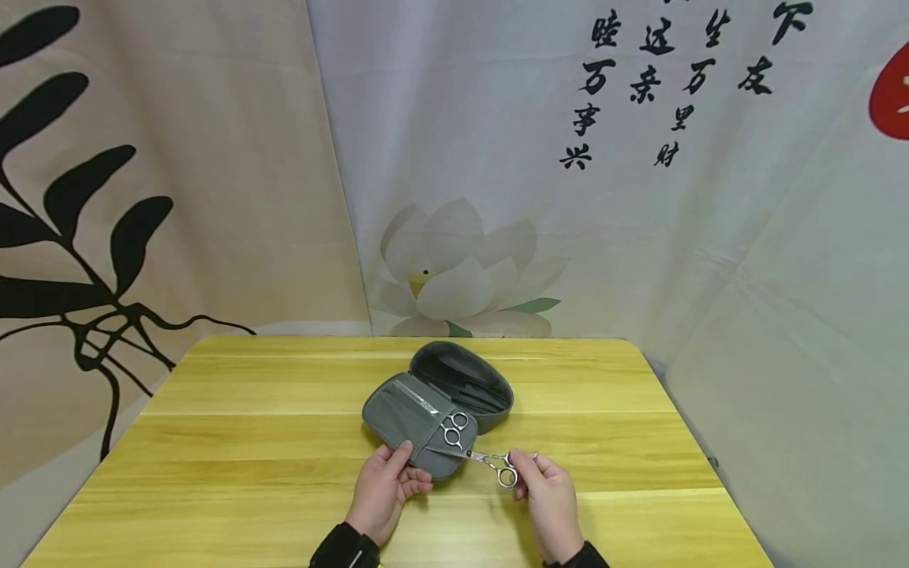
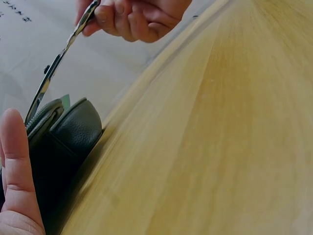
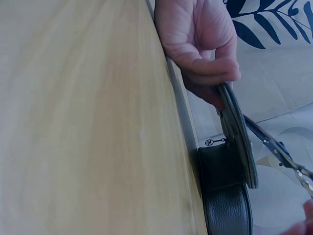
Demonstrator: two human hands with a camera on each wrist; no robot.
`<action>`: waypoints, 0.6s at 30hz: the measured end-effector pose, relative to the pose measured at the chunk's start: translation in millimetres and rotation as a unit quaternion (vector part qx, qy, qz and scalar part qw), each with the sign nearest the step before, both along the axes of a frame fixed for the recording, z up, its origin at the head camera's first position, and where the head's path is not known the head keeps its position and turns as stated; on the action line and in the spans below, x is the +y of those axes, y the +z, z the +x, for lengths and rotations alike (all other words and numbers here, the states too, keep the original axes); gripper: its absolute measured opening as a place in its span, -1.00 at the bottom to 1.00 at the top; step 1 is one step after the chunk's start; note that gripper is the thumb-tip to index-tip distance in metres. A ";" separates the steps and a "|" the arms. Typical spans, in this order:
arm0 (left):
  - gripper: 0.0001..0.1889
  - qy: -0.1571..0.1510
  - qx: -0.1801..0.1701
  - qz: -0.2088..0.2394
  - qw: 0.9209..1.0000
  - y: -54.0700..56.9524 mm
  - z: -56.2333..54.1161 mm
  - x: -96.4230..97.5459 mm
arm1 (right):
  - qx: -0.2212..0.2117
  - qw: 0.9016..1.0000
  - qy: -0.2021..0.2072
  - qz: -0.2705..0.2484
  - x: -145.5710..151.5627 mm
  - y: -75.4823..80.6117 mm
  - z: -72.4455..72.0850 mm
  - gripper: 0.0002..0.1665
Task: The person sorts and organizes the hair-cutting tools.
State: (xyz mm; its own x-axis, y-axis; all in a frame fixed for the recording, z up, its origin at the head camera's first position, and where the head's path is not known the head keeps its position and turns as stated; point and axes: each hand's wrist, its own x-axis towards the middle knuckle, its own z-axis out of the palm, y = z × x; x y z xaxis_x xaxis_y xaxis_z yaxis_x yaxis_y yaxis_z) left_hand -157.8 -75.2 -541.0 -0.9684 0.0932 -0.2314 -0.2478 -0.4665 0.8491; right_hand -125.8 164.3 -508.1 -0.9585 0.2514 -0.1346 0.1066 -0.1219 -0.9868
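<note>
Your left hand (image 1: 387, 491) pinches the near edge of a grey hinged case (image 1: 394, 418), thumb on top, as it lies unfolded on the yellow wood-grain table (image 1: 248, 473). Your right hand (image 1: 548, 495) pinches silver scissors (image 1: 490, 461) by the handles, blades pointing left over the case's flat half. Beside them, a second pair of scissors (image 1: 453, 435) and a narrow shiny strip (image 1: 417, 393) sit there. Behind the table, a pale lotus print (image 1: 458, 284) decorates the backdrop (image 1: 440, 118).
</note>
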 end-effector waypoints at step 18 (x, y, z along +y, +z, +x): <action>-0.72 -0.013 0.009 -0.010 1.000 1.7 0.5 0.4 | -0.016 0.999 0.020 0.040 -5.4 -4.0 2.4 -0.50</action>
State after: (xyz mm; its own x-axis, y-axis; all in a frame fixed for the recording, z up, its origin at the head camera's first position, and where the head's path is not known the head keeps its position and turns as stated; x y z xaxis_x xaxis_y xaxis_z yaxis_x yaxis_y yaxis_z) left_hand -157.4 -74.8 -539.3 -0.9697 0.1143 -0.2160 -0.2443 -0.4423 0.8630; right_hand -123.4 158.9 -512.0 -0.9636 0.2238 -0.1465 0.1416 -0.0375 -0.9892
